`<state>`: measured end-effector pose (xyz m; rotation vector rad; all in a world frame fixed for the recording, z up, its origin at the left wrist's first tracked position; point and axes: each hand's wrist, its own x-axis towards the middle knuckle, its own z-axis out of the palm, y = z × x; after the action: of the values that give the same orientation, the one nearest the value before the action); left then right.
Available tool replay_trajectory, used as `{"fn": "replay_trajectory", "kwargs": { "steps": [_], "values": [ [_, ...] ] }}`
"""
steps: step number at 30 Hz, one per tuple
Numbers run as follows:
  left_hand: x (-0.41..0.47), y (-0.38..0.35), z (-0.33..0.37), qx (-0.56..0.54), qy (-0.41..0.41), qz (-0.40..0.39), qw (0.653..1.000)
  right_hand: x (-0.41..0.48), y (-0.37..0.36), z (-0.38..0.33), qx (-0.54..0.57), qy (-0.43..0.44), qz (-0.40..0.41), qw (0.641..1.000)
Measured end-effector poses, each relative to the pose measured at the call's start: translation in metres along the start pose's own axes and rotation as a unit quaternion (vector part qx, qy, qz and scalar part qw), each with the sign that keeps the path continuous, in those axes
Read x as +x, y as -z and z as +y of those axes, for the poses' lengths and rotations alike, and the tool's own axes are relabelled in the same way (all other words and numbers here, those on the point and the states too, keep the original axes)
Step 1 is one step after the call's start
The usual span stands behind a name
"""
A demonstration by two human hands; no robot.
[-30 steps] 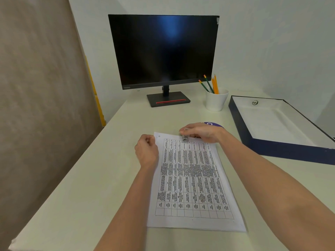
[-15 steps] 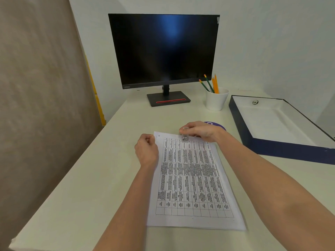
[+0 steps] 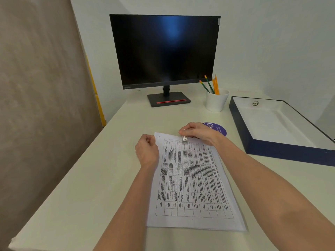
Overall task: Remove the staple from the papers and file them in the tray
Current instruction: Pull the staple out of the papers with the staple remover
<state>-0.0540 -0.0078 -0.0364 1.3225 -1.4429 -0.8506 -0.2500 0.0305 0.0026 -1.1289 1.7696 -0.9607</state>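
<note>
The papers (image 3: pixel 192 183), printed with a dense table, lie flat on the desk in front of me. My left hand (image 3: pixel 147 151) rests as a loose fist on their top left corner, where a small dot marks the sheet; whether it holds anything I cannot tell. My right hand (image 3: pixel 198 132) sits over the top edge and pinches a small clear and metal staple remover (image 3: pixel 184 139), which points down at the paper. The tray (image 3: pixel 279 145), a dark blue box with a white inside, stands to the right.
A black monitor (image 3: pixel 165 49) stands at the back of the desk. A white cup of pencils (image 3: pixel 216 101) is beside it. A purple round sticker (image 3: pixel 217 128) lies just behind my right hand. A brown panel (image 3: pixel 36 105) lines the left side.
Both hands have stayed almost where they were on the top of the papers. The papers have not moved.
</note>
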Motion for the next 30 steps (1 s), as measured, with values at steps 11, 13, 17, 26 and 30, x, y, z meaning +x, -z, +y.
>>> {"fn": "replay_trajectory", "kwargs": {
  "steps": [11, 13, 17, 26, 30],
  "values": [
    [0.001, 0.000, -0.001, 0.006, -0.006, 0.002, 1.000, -0.009, 0.006, -0.013, -0.057, -0.056, -0.061, 0.995],
    [0.001, 0.000, 0.000, 0.005, -0.005, 0.002, 1.000, -0.011, 0.005, -0.013, -0.079, -0.051, -0.048, 0.994],
    [0.001, 0.000, -0.001, 0.000, 0.000, 0.007, 1.000, -0.007, 0.011, -0.007, -0.059, -0.038, -0.071, 0.995],
    [0.000, 0.001, 0.001, 0.000, 0.006, 0.002, 1.000, -0.006, 0.011, -0.006, -0.052, -0.044, -0.061, 0.996],
    [-0.001, 0.002, 0.001, 0.004, -0.001, 0.001, 1.000, -0.010, 0.009, -0.009, -0.072, -0.061, -0.050, 0.994]
  ]
}}
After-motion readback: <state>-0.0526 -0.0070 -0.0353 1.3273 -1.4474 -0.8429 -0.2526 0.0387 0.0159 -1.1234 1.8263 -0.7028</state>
